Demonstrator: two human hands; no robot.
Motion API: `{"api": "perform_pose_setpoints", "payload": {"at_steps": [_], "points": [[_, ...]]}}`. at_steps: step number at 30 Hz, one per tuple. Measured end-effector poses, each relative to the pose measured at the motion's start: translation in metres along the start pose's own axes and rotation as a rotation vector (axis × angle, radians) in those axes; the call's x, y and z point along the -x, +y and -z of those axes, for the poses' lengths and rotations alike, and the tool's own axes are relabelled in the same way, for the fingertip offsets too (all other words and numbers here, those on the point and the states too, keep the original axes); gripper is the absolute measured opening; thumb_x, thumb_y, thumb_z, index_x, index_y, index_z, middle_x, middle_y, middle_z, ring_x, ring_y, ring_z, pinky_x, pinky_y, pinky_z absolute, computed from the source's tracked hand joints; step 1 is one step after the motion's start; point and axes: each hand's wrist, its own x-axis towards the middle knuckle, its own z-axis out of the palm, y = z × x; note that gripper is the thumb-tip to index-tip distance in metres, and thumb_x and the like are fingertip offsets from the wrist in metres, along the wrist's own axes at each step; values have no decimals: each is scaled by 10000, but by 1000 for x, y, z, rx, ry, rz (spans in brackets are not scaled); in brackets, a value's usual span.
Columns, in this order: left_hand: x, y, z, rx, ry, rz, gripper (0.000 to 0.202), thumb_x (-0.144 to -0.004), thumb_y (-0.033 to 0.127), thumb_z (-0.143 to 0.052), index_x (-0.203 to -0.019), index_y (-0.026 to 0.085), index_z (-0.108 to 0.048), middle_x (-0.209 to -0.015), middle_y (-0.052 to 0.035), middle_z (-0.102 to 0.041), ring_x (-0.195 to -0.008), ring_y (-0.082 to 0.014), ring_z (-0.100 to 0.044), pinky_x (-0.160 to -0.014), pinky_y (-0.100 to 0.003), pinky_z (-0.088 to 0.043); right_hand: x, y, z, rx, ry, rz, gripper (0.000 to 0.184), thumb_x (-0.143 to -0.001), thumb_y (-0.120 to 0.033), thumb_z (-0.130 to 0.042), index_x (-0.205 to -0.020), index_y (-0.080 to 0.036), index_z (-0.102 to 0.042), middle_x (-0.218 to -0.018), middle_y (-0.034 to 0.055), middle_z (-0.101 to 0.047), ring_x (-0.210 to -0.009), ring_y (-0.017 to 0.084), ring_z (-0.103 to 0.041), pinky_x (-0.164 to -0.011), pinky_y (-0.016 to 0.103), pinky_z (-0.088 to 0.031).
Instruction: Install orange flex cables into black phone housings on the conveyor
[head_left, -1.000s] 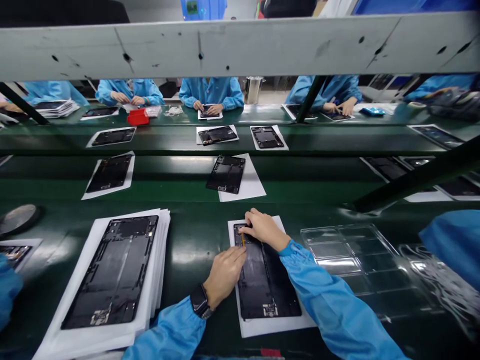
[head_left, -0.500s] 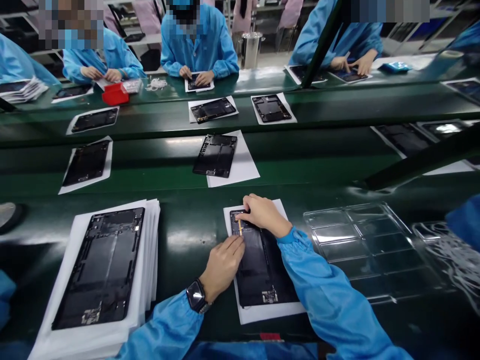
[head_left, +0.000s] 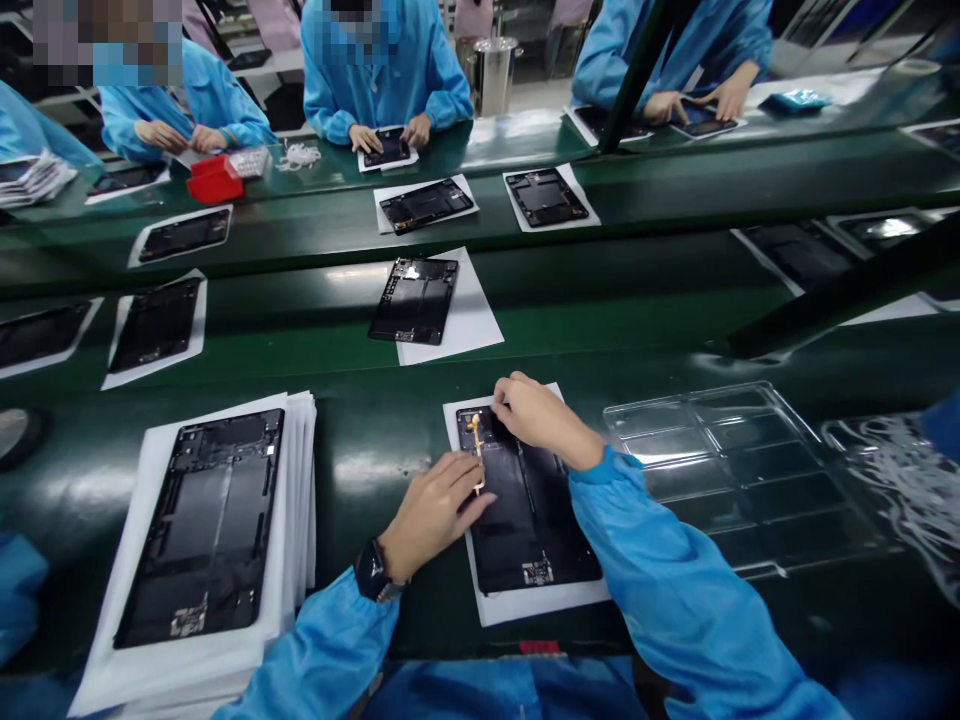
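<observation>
A black tablet housing (head_left: 525, 510) lies on a white sheet (head_left: 525, 605) on the green bench in front of me. A thin orange flex strip (head_left: 477, 452) runs down its upper left part. My left hand (head_left: 431, 510), with a dark watch on the wrist, rests at the housing's left edge, fingertips pressed on the lower end of the strip. My right hand (head_left: 538, 415) sits curled over the housing's top edge, fingertips pressing down near the strip's upper end.
A stack of white sheets with another black housing (head_left: 206, 525) lies to my left. A clear plastic tray (head_left: 727, 470) sits to my right. More housings ride the green conveyor (head_left: 600, 290) beyond. Several people in blue coats work across it; a red box (head_left: 214, 180) stands there.
The camera has tipped up, so the grey beam left the view. My right hand shifted right, uncovering more of the orange strip. My left hand's fingers slid lower along the strip.
</observation>
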Motion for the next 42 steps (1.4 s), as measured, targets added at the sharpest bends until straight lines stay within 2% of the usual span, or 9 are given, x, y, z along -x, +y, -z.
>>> {"api": "perform_pose_setpoints", "payload": {"at_steps": [3,8,12,16,21,27,35,39,42], "points": [[0,-8,6,25,-29,1,255,-985,228,-500,-1199,153,-618,-1301,-113,-601,-1257,-231,-518,-1024,-406,-489,22,7,5,-181,-131,99,319,-830,-15,-432,-981,-166,-669,-987,73,-653,-893,170,-616,-792,247,-424],[2,-11,12,-49,-185,-42,268,-978,196,-484,-1201,189,-632,-1405,-85,-530,-1330,-261,-447,-1014,-443,-478,64,9,5,-343,-293,50,168,-834,-133,-563,-873,-207,-709,-800,25,-716,-759,181,-643,-721,268,-444],[3,-7,14,-59,-208,-57,306,-967,173,-487,-1251,177,-600,-1447,-102,-482,-1368,-274,-402,-1052,-454,-446,91,3,5,-404,-245,-63,146,-862,-325,-636,-753,-227,-638,-624,-11,-661,-595,162,-605,-632,276,-428],[6,-5,14,-22,-173,-56,291,-974,228,-498,-1238,160,-599,-1438,-121,-485,-1382,-277,-387,-1085,-459,-422,106,-5,2,-386,-128,-33,115,-914,-326,-559,-842,-241,-582,-648,-29,-616,-596,149,-571,-590,267,-408],[9,-6,15,37,-169,-81,281,-979,264,-487,-1194,155,-632,-1432,-115,-493,-1428,-282,-322,-1151,-450,-371,111,-14,-10,-327,-44,9,113,-957,-272,-496,-1021,-235,-582,-861,14,-681,-771,173,-637,-683,277,-455],[11,-13,16,149,-137,-46,289,-953,214,-512,-1225,197,-609,-1465,-85,-468,-1423,-238,-349,-1163,-417,-373,105,-28,-23,-90,13,99,103,-973,-228,-486,-1004,-207,-582,-922,39,-686,-800,184,-651,-684,276,-444],[17,-21,15,180,-120,55,825,-826,322,-735,-1480,172,-254,-1578,-186,-239,-1488,-269,-164,-1218,-493,-228,93,-62,-34,183,-39,171,101,-958,-142,-469,-934,-175,-562,-862,44,-688,-700,185,-648,-576,285,-348],[18,-18,12,151,-143,71,859,-821,328,-744,-1479,140,-225,-1576,-214,-224,-1492,-268,-139,-1231,-483,-186,85,-65,-37,158,-34,165,78,-947,-149,-494,-908,-179,-555,-814,44,-692,-674,189,-649,-556,286,-335],[17,-16,12,162,-124,85,851,-834,331,-729,-1485,157,-209,-1571,-209,-240,-1489,-269,-149,-1223,-490,-204,88,-56,-38,-17,-15,151,75,-948,-154,-507,-946,-194,-571,-857,35,-706,-737,183,-669,-609,263,-399]]}}
